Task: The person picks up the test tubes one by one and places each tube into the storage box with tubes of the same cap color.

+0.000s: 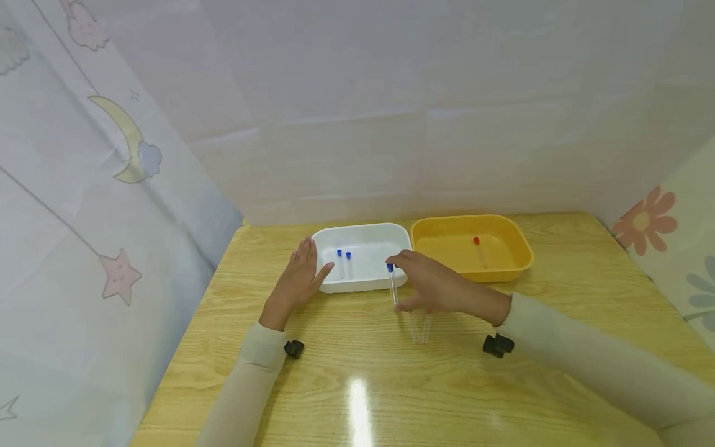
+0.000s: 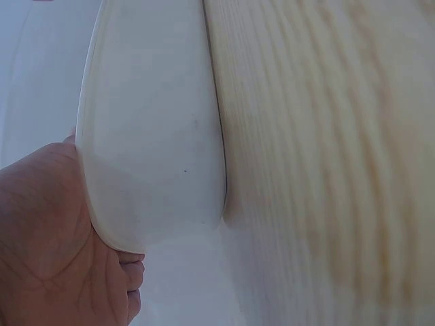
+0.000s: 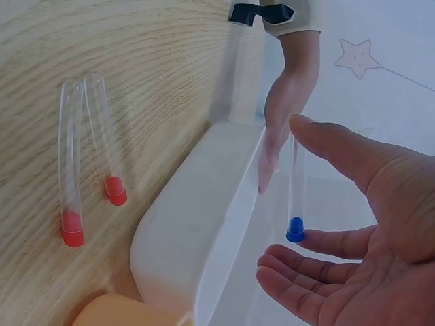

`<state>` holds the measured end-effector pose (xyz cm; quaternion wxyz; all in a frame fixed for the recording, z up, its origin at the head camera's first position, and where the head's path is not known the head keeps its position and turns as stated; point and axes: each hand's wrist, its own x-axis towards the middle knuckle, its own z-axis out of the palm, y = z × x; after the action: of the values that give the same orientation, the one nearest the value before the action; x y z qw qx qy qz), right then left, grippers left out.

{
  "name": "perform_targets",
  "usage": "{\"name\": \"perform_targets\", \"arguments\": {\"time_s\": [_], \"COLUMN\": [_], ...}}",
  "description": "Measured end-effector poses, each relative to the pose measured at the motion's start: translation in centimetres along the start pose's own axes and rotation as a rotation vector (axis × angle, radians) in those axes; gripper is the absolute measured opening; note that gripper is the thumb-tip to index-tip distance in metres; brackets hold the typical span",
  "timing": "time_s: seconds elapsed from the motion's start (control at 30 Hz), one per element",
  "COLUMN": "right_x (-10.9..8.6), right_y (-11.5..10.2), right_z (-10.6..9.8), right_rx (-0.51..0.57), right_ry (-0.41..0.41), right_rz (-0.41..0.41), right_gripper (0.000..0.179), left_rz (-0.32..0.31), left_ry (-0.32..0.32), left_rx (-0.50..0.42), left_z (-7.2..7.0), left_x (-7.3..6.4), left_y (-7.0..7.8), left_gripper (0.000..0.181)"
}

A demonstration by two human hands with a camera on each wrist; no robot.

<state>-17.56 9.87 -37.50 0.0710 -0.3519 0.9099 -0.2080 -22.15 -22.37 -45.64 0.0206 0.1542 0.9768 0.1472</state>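
My right hand (image 1: 432, 284) holds a clear test tube (image 3: 297, 180) with a blue cap, the thumb at its rounded end and the index finger at the cap. It is by the front right corner of the white tray (image 1: 363, 287). My left hand (image 1: 298, 276) rests against the tray's left end with its fingers straight, thumb over the rim. Inside the tray lie two blue-capped test tubes (image 1: 349, 266). Two red-capped test tubes (image 3: 71, 170) lie on the table, partly hidden by my right hand in the head view.
A yellow tray (image 1: 503, 275) stands right beside the white one, with one red-capped test tube (image 1: 481, 251) in it. Both trays are near the back edge of the wooden table (image 1: 313, 397), before a pale curtain (image 1: 357, 124).
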Motion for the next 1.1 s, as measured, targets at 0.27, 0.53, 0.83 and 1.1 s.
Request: {"name": "perform_targets", "arguments": {"time_s": [0.27, 0.53, 0.83, 1.1], "right_x": [1.1, 2.3, 3.4, 4.3], "right_y": [0.2, 0.5, 0.5, 0.4], "right_z": [-0.2, -0.5, -0.8, -1.0], "right_rx": [-0.019, 0.042, 0.023, 0.035], "right_ry": [0.0, -0.022, -0.017, -0.011], "right_rz": [-0.029, -0.011, -0.017, -0.018], "right_gripper": [0.089, 0.086, 0.085, 0.086], "left_rz": [-0.005, -0.01, -0.02, -0.01], "left_ry": [-0.01, 0.003, -0.008, -0.008], "left_rx": [0.022, 0.02, 0.032, 0.024], "left_z": [0.3, 0.3, 0.4, 0.5], "left_x": [0.2, 0.3, 0.4, 0.5], "left_y": [-0.3, -0.2, -0.3, -0.4], "left_gripper": [0.087, 0.087, 0.087, 0.088]}}
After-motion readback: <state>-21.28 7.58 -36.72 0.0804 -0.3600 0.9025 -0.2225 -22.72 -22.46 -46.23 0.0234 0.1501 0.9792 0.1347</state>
